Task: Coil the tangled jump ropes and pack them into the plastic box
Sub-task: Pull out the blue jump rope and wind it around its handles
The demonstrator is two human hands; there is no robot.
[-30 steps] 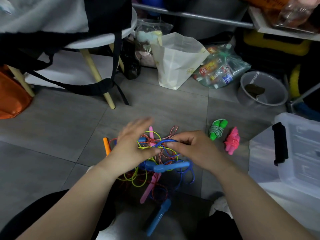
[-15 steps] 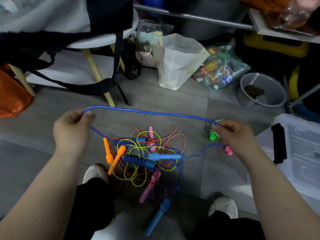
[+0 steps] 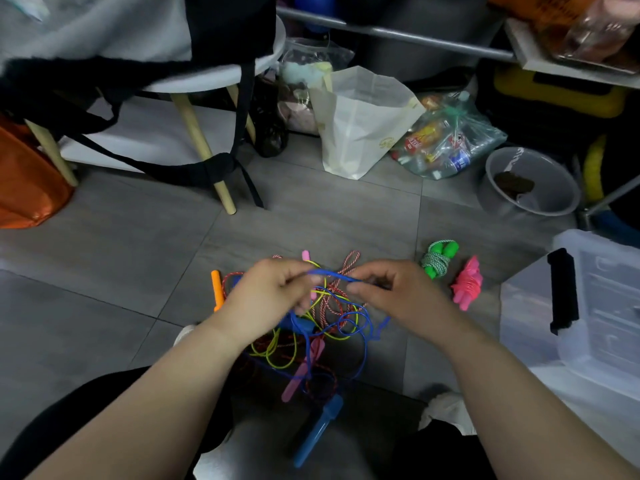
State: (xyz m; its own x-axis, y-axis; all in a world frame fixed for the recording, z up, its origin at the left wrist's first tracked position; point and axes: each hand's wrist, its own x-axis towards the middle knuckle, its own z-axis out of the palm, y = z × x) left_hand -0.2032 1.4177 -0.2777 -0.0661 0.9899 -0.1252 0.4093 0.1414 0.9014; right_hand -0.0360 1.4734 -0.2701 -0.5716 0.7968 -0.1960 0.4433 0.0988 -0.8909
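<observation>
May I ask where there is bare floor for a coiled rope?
Bare tiles: left of the tangled ropes toward the stool leg, and ahead toward the white bag. Crowded: right, where the green coil and pink coil lie by the plastic box.

Both forearms extended forward; left hand (image 3: 268, 296) and right hand (image 3: 398, 294) were close together, each pinching the blue rope (image 3: 334, 274).

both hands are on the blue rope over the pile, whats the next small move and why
Probably draw the hands apart to pull the blue rope free: left hand and right hand pinch only a short span, and the rest loops down into the tangled pile.
</observation>
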